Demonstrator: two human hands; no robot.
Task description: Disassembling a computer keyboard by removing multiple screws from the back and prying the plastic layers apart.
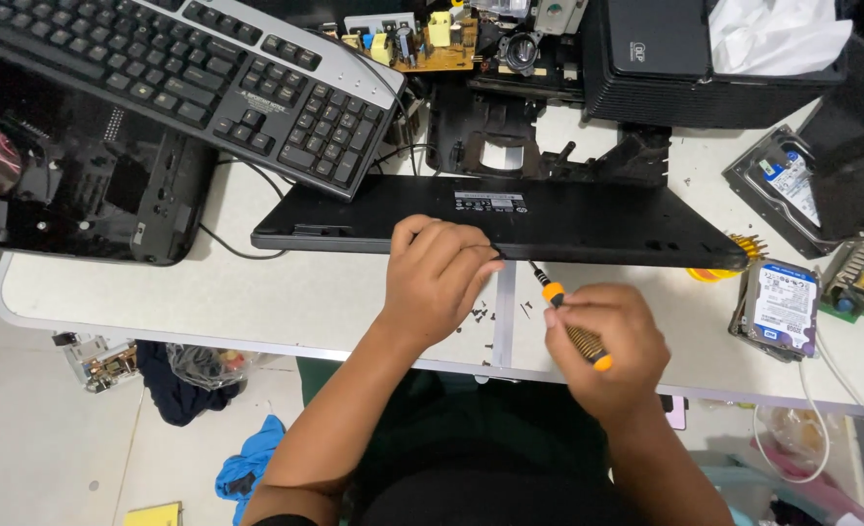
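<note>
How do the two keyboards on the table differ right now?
The silver-edged keyboard lies keys up, propped aslant on other gear; the black keyboard lies underside up, flat on the table. The first is untouched; the left hand rests on the second while the right hand holds a screwdriver at its edge. Both are full-width.
</note>
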